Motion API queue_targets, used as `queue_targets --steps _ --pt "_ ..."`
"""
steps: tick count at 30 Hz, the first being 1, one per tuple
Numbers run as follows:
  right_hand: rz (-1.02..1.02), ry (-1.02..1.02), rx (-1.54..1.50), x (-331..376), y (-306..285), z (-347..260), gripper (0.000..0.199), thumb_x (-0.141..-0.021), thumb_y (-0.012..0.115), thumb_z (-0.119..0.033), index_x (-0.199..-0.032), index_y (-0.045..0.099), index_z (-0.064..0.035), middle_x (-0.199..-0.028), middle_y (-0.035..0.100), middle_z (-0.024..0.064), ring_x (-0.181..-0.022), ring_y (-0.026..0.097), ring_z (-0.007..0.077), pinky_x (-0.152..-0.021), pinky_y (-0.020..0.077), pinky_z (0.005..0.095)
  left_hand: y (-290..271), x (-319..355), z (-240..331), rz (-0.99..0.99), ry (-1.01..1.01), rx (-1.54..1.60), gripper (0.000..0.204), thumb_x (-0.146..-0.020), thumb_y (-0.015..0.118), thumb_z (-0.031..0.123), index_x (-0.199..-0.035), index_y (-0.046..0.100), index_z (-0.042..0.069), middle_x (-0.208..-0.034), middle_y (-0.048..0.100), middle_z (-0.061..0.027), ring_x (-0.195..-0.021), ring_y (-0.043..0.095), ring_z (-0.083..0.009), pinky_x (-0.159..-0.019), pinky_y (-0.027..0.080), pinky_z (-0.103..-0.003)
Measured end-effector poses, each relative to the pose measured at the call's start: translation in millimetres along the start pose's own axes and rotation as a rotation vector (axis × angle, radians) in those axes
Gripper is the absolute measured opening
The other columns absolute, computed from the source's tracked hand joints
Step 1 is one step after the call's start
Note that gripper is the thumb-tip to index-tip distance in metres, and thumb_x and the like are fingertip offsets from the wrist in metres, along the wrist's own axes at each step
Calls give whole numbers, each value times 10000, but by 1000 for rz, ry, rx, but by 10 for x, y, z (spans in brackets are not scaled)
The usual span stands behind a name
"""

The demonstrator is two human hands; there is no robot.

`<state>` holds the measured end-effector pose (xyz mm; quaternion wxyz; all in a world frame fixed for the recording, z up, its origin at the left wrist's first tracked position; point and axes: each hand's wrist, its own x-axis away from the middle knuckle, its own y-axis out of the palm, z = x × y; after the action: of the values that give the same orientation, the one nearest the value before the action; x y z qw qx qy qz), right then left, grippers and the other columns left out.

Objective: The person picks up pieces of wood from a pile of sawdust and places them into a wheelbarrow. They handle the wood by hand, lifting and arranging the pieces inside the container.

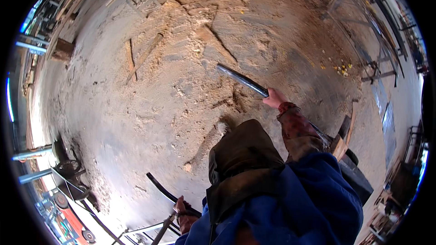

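Observation:
My right hand (274,98) is closed around a long dark metal bar (240,80) that slants up and to the left over the sawdust-covered floor (172,100). Low in the view, my left hand (181,209) grips a thin black curved strip (161,188) that arcs away to the upper left. A grey metal rod (164,229) lies just beside that hand; whether the hand touches it cannot be told. A blue jacket and a dark brown apron (240,159) hide the floor below me.
Wooden slats (144,56) and scraps lie on the floor ahead. A wood block (63,50) sits at far left, a wheeled cart (68,172) at lower left. Metal frames (377,63) line the right side, with small yellow bits (340,68) and stacked wood pieces (344,138) nearby.

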<state>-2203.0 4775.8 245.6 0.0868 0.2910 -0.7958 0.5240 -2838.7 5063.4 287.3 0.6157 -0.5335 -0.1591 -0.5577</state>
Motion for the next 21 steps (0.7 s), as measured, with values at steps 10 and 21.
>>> queue_targets --steps 10,21 --pt "35 -2 3 -1009 -247 82 298 -684 654 -304 -848 645 -56 -799 654 203 -804 642 399 -689 505 474 1048 -67 1031 60 165 -97 273 -738 736 188 -658 518 45 -532 500 -51 -382 475 -177 -343 404 -326" --pt "-210 208 -349 -2075 -547 1053 194 -695 693 -121 -750 540 -16 -572 559 73 -436 553 181 -389 441 336 2387 -173 1536 126 353 -542 439 -627 782 354 -825 687 -26 -727 667 -111 -684 629 -205 -628 497 -367"
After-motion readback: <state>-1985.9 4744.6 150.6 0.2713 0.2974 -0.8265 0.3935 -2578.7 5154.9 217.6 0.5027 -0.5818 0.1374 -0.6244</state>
